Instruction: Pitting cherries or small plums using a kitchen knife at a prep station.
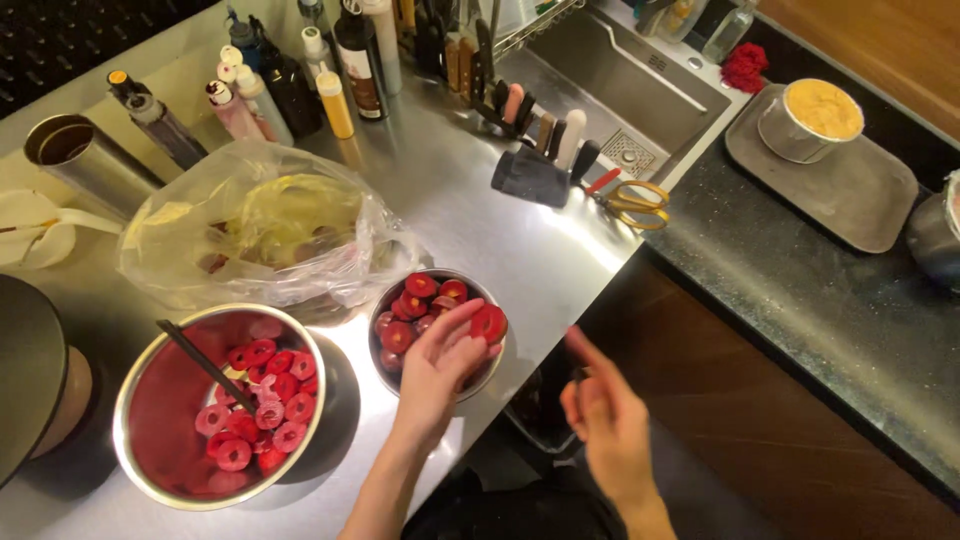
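Observation:
My left hand (440,365) lies over the near rim of a small steel bowl (385,300) filled with several red cored fruit pieces (420,286), its fingers spread and touching the top ones. To the left, a larger steel bowl (160,450) holds several red hollowed fruit rings (262,400) in red liquid and a dark stick (205,365). My right hand (605,420) hangs blurred off the counter's edge, fingers loosely apart, holding nothing.
A crumpled clear plastic bag (260,235) sits behind the bowls. Sauce bottles (290,85), a steel cup (75,155), a knife block (535,165) and yellow-handled scissors (635,200) stand farther back. A sink (620,90) and a grey tray (850,190) with a yellow-filled tin are at right.

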